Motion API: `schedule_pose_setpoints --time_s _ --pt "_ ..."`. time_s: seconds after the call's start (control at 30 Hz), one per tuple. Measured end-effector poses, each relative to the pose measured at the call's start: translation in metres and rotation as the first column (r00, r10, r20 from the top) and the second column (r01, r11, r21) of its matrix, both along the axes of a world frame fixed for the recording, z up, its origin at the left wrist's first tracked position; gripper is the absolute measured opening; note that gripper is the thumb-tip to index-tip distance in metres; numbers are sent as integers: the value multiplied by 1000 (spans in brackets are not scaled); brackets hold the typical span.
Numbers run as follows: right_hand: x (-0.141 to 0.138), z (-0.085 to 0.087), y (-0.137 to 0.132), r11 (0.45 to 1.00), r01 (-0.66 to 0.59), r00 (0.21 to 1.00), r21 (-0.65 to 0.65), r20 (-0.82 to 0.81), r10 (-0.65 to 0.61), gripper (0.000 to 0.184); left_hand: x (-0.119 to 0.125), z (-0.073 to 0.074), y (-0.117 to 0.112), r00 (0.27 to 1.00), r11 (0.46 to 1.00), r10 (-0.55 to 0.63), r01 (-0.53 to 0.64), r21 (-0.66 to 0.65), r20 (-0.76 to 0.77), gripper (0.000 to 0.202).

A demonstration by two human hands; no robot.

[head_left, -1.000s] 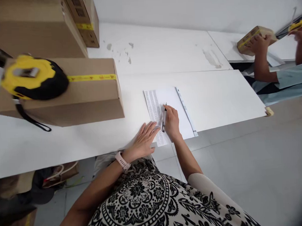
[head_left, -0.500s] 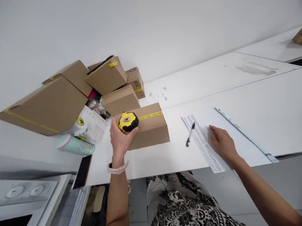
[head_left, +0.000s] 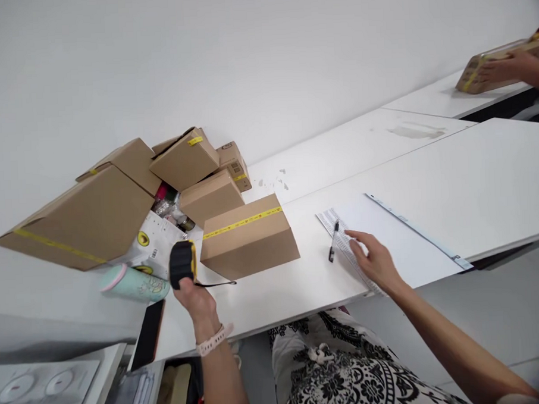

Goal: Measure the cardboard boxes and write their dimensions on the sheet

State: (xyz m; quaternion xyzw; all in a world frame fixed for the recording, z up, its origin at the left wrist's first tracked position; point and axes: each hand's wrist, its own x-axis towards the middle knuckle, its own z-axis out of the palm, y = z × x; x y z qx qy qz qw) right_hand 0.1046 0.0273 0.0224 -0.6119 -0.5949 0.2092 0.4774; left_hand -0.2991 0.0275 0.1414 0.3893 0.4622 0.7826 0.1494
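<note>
My left hand [head_left: 196, 300] is wrapped round a black and yellow tape measure [head_left: 182, 264], with a dark wrist strap hanging from it to the right. Just right of it, a cardboard box [head_left: 248, 241] with yellow printed tape along its top lies on the white table [head_left: 264, 294]. My right hand [head_left: 372, 260] hovers over the left part of the paper sheets [head_left: 396, 241], fingers apart and holding nothing. Close to its fingertips, a black and white pen [head_left: 334, 242] rests across the printed edge of the sheets.
Several cardboard boxes [head_left: 118, 211] are stacked at the back left. A mint tumbler [head_left: 134, 282], a white avocado-print package [head_left: 157, 239] and a black phone-like slab [head_left: 149, 333] lie near them. At far right, another person's hand [head_left: 502, 68] rests on a taped box [head_left: 473, 74].
My left hand has drawn the tape measure left and down, off the box, and turned it. My right hand has shifted left toward the pen. Another person's hand has appeared at far right.
</note>
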Motion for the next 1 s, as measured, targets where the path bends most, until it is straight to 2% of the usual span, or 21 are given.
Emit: schedule_pose_setpoints --time_s 0.07,0.17,0.27,0.33,0.4,0.47,0.57,0.67,0.77,0.87,0.93,0.97,1.0 --pt "-33 9 -1 984 -161 973 -73 -177 146 48 -11 -9 -9 995 999 -29 31 -25 97 86" --pt "-77 13 7 923 -368 883 -112 -354 309 61 -21 -26 -14 968 985 -100 128 -113 229 90" --pt "-102 16 12 872 -479 810 -97 -431 397 70 -24 -38 -18 937 962 -165 221 -157 309 95" --pt "-105 25 9 867 -495 796 -64 -434 423 71 -22 -38 -22 920 952 -199 263 -156 336 91" --pt "-98 41 1 894 -447 823 -6 -393 409 67 -17 -28 -30 908 947 -233 293 -133 347 85" --pt "-88 62 -8 930 -360 874 69 -323 363 60 -9 -12 -38 910 950 -264 302 -77 318 83" --pt "-76 88 -16 961 -236 936 147 -231 265 53 5 11 -43 950 970 -244 241 36 195 73" --pt "-71 94 -12 984 -158 960 81 -220 172 50 17 19 -40 969 978 -205 198 60 136 63" --pt "-68 91 -5 992 -127 966 -16 -230 120 50 25 19 -37 948 967 -250 255 1 199 62" --pt "-67 101 -7 994 -32 983 104 -174 50 51 33 29 -46 928 957 -275 290 -25 251 62" --pt "-71 117 -14 976 -45 984 212 -161 80 40 41 42 -59 937 958 -277 285 -8 212 56" --pt "-75 126 -19 968 -115 972 222 -177 156 35 45 49 -67 942 957 -282 289 -9 182 53" --pt "-79 134 -25 952 -237 937 196 -211 277 36 49 54 -76 942 952 -298 305 -25 156 51"
